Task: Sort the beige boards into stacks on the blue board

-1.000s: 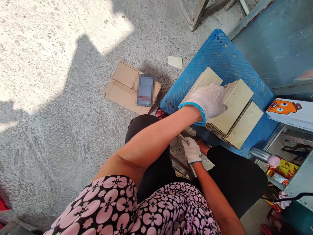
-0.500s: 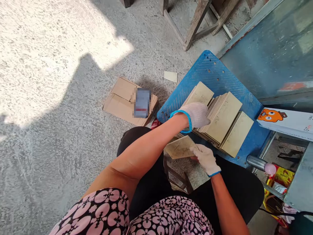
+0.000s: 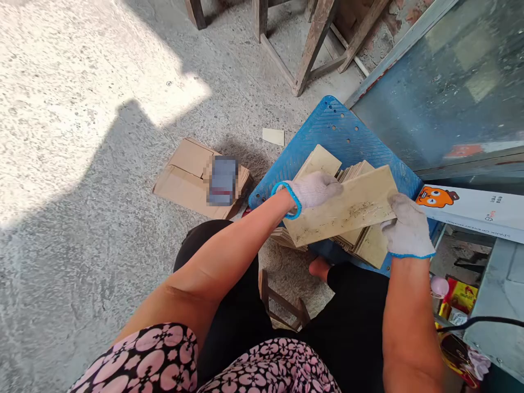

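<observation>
Lifted since the earlier frame, from low beside the near edge of the blue perforated board to above the stacks: one long, pale panel, with the right hand raised and carried outward along with it. Lies aslant across the view, right end higher, stained face uppermost. Pinched at that right end between thumb and fingers of the right hand. Set against the opposite end, near the upper edge: left hand, fingers curled; cannot tell firm pinching from mere resting, with the fingertips hidden. Supported toward both ends probably to steady so long and thin a piece. Ranged beneath on the board, partly covered: left stack, middle stack and right stack, likely kept in separate rows for easy reach. Placed well apart from one another on the floor: small pale piece and cardboard. Positioned just beside the board's right corner: white box. Pose: left arm stretched diagonally forward, slightly bent at the elbow; right arm pointing nearly straight ahead, hand turned inward toward the panel.
</observation>
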A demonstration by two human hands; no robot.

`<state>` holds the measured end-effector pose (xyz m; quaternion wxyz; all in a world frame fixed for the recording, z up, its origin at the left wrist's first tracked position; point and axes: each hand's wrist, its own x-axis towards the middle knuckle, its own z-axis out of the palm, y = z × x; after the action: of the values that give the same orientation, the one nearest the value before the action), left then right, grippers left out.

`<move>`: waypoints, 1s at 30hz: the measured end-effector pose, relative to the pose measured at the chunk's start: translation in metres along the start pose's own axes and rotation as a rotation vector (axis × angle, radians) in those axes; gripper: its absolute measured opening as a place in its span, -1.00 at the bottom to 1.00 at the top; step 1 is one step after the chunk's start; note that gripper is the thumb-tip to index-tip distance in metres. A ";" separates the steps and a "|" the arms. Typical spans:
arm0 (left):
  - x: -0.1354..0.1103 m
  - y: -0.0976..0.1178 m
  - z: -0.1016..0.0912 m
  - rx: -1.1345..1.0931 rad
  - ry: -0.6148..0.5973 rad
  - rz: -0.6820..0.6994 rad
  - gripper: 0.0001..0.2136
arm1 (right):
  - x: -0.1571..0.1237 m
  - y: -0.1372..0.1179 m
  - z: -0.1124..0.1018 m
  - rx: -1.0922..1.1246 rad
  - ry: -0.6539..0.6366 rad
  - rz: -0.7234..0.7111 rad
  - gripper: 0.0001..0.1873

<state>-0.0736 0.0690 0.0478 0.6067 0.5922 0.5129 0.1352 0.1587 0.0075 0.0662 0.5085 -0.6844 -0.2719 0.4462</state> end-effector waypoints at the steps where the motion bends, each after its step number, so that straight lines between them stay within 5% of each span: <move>1: 0.005 -0.002 0.004 -0.011 0.011 -0.003 -0.75 | 0.005 0.002 0.004 0.058 -0.015 0.004 -0.76; 6: 0.037 -0.020 0.010 -0.114 0.157 -0.118 -0.68 | 0.018 0.023 0.015 0.256 -0.069 0.161 -0.59; 12: 0.069 -0.042 -0.008 0.132 0.433 -0.291 -0.66 | 0.012 0.037 0.010 0.292 0.012 0.349 -0.63; 17: 0.081 -0.050 0.002 0.233 0.421 -0.382 -0.66 | 0.012 0.028 0.008 0.281 -0.088 0.338 -0.58; 30: 0.092 -0.063 0.019 0.339 0.399 -0.410 -0.66 | 0.015 0.030 -0.009 0.283 -0.062 0.326 -0.53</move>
<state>-0.0467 0.1127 -0.0536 0.4018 0.5308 0.7453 0.0364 0.1707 0.0058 0.0339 0.5123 -0.6270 -0.1078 0.5769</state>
